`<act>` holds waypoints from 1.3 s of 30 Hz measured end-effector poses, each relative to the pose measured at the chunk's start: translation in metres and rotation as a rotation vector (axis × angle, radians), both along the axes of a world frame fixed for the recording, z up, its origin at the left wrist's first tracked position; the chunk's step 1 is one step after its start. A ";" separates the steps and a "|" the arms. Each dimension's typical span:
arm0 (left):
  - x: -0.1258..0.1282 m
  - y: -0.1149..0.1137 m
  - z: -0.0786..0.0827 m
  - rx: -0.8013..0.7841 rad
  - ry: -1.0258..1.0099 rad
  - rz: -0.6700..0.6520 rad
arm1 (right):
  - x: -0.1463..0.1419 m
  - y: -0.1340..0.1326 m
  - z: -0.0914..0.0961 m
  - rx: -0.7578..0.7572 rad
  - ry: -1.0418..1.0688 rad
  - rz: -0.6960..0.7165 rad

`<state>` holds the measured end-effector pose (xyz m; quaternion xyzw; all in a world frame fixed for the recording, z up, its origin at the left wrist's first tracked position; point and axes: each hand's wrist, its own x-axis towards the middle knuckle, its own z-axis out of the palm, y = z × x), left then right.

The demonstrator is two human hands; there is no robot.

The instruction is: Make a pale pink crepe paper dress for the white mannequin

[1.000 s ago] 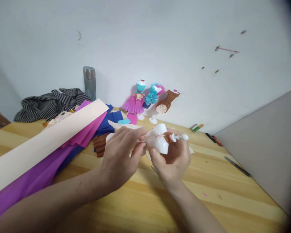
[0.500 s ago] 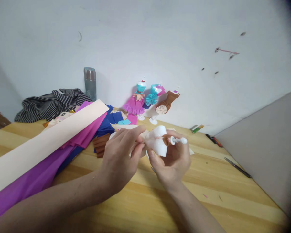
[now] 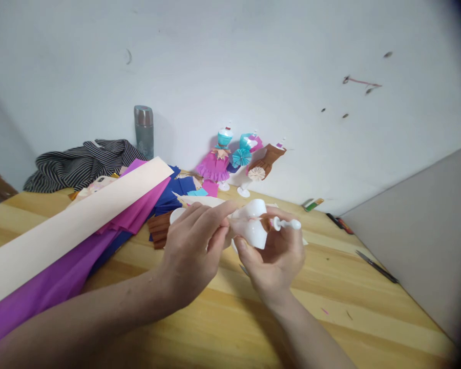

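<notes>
A small glossy white dress form point(image 3: 255, 234) lies sideways between my hands, its knobbed neck pointing right. Brown paper point(image 3: 266, 222) shows at its chest, near the neck. My right hand point(image 3: 278, 261) is closed around the upper body, thumb in front and fingers behind. At the waist, my left hand point(image 3: 194, 243) pinches with thumb and forefinger; whether a thin strip is also in that pinch I cannot make out. Part of the form's white base point(image 3: 175, 215) shows behind my left knuckles. A pleated brown paper piece point(image 3: 160, 230) lies left of that hand.
Dressed forms stand by the wall, one in a pink skirt point(image 3: 214, 165), another in brown paper point(image 3: 268, 158). A long cream strip point(image 3: 100, 218) covers purple paper point(image 3: 57, 284) at left. Behind are a flask point(image 3: 143, 134) and striped cloth point(image 3: 86, 161). Tweezers point(image 3: 376, 266) lie at right.
The dress form and my right hand have shifted slightly to the right. My left fingers stay pinched at the waist.
</notes>
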<state>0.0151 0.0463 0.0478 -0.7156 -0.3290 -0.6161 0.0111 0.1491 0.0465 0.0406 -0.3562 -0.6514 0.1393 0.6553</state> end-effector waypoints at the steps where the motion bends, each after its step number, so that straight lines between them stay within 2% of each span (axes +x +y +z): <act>1: 0.000 0.001 -0.001 0.008 0.015 -0.003 | 0.000 0.000 0.000 -0.036 0.010 0.011; 7: -0.005 0.006 -0.003 -0.074 0.059 -0.033 | 0.011 0.007 0.005 -0.259 0.047 0.211; 11: -0.010 0.011 0.002 -0.301 0.019 -0.204 | 0.028 0.013 0.014 -0.363 -0.089 0.385; 13: -0.011 0.013 0.006 -0.441 -0.016 -0.309 | 0.035 0.016 0.017 -0.383 -0.142 0.422; 15: -0.012 0.015 0.009 -0.518 -0.047 -0.397 | 0.039 0.018 0.019 -0.383 -0.169 0.427; 17: -0.012 0.015 0.011 -0.529 -0.061 -0.433 | 0.040 0.020 0.019 -0.379 -0.177 0.416; 20: -0.011 0.011 0.011 -0.489 -0.048 -0.398 | 0.040 0.021 0.018 -0.392 -0.166 0.393; 22: -0.010 0.007 0.011 -0.410 -0.008 -0.344 | 0.039 0.022 0.017 -0.390 -0.156 0.375; 26: -0.009 0.001 0.011 -0.095 0.142 -0.156 | 0.037 0.020 0.020 -0.354 -0.155 0.287; 28: -0.009 0.000 0.011 -0.050 0.171 -0.133 | 0.036 0.019 0.021 -0.352 -0.149 0.251; 34: -0.011 0.001 0.014 -0.416 -0.087 -0.316 | 0.033 0.021 0.022 -0.378 -0.071 0.287; 39: -0.011 0.003 0.015 -0.453 -0.191 -0.409 | 0.029 0.021 0.024 -0.419 -0.027 0.288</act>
